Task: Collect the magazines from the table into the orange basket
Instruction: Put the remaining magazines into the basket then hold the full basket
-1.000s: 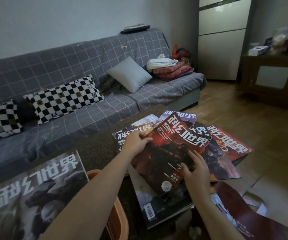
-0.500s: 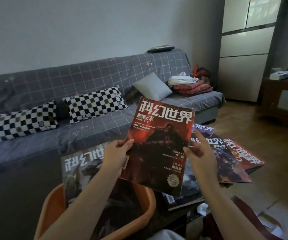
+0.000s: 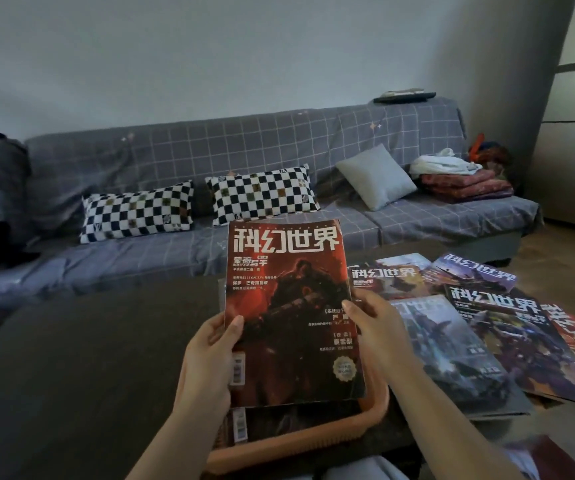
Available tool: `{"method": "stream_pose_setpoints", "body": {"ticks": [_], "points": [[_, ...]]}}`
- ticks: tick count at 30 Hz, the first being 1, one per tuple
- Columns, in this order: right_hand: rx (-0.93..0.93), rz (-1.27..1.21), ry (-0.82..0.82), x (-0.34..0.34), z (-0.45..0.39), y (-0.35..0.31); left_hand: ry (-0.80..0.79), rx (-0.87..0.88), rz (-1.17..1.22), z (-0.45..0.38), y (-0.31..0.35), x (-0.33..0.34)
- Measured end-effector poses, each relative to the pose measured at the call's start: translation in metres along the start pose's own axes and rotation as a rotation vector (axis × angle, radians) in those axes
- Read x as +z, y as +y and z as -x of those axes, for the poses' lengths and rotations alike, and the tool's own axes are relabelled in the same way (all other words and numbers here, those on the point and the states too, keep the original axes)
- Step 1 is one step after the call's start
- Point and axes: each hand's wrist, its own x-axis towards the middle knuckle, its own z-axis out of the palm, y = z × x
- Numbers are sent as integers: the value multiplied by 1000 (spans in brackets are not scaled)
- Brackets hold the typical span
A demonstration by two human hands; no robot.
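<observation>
A red magazine [image 3: 289,306] with white Chinese title is held upright over the orange basket [image 3: 313,441], which sits on the dark table's near edge. My left hand [image 3: 210,355] grips its left edge, thumb on the cover. My right hand [image 3: 376,330] grips its right edge. Another magazine stands in the basket behind it, mostly hidden. Several more magazines [image 3: 466,327] lie fanned out on the table to the right.
The dark table [image 3: 89,358] stretches left of the basket. Behind it stands a grey checked sofa [image 3: 244,147] with two chequered cushions, a grey cushion [image 3: 376,176] and folded cloths [image 3: 462,181]. A cabinet stands at the far right.
Both hands lifted the red magazine off the spread on the table and carried it left, over the orange basket. It now stands more upright and lower in the basket.
</observation>
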Motion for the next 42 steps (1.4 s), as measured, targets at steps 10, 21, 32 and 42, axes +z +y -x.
{"method": "stream_pose_setpoints", "body": {"ticks": [10, 21, 32, 42], "points": [[25, 201, -12, 30, -7, 33, 89, 152, -589, 6, -25, -24], [-99, 380, 62, 33, -1, 50, 139, 269, -613, 9, -37, -26], [114, 261, -112, 32, 2, 50, 129, 139, -450, -2, -45, -30], [93, 257, -136, 33, 3, 46, 161, 67, -366, -1, -40, -32]]}}
